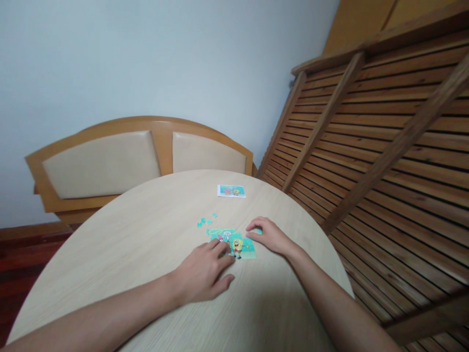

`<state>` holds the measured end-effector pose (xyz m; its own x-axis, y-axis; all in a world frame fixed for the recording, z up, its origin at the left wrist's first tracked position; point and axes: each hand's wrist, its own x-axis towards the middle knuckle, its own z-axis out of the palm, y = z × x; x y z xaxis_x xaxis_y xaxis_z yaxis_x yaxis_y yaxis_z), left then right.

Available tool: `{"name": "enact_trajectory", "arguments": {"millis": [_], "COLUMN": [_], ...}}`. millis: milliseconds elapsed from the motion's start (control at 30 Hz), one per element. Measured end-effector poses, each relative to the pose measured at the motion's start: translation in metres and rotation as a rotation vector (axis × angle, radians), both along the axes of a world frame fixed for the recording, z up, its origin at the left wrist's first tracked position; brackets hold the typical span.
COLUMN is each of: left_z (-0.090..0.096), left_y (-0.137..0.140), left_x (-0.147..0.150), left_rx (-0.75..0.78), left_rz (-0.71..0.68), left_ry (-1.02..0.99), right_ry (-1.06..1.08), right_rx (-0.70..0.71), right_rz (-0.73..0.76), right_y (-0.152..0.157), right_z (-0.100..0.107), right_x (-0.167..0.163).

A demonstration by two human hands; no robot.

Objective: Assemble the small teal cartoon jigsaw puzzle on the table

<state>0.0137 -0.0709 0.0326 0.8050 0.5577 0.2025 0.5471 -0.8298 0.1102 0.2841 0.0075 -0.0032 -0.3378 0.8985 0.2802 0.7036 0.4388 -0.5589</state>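
Observation:
A mostly assembled jigsaw puzzle (pixel 247 253) with cartoon figures on a teal ground lies flat on the round table (pixel 154 230). My left hand (pixel 208 269) rests over its lower left part, fingers spread and palm down, hiding that corner. At the puzzle's upper right edge is my right hand (pixel 269 234), its thumb and forefinger curved with a gap between them. A bit of teal (pixel 260 231) shows in that gap; I cannot tell whether it is a loose piece. Several loose puzzle pieces (pixel 202 221) lie beyond the puzzle's upper left edge.
Toward the far edge of the table lies a small picture card (pixel 231 191) with similar cartoon figures. Behind the table stands a padded wooden headboard (pixel 162 146) against a pale wall. A slatted wooden panel (pixel 366 146) leans along the right side.

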Motion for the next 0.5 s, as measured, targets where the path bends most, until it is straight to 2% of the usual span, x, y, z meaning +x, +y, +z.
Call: {"name": "enact_trajectory", "arguments": {"millis": [133, 233, 367, 500], "left_z": [-0.004, -0.013, -0.027, -0.034], "left_y": [0.022, 0.053, 0.089, 0.1], "left_x": [-0.008, -0.024, -0.047, -0.054], "left_rx": [0.001, 0.027, 0.048, 0.005], "left_rz": [0.091, 0.266, 0.465, 0.509], "left_ry": [-0.169, -0.237, -0.243, -0.216], "right_ry": [-0.008, -0.03, -0.042, -0.046], "right_rx": [0.003, 0.009, 0.014, 0.017], "right_rz": [0.006, 0.015, 0.022, 0.031], "right_y": [0.001, 0.0, -0.001, -0.001], "right_z": [0.0, 0.002, 0.003, 0.003], "right_x": [0.001, 0.001, 0.0, 0.001]}}
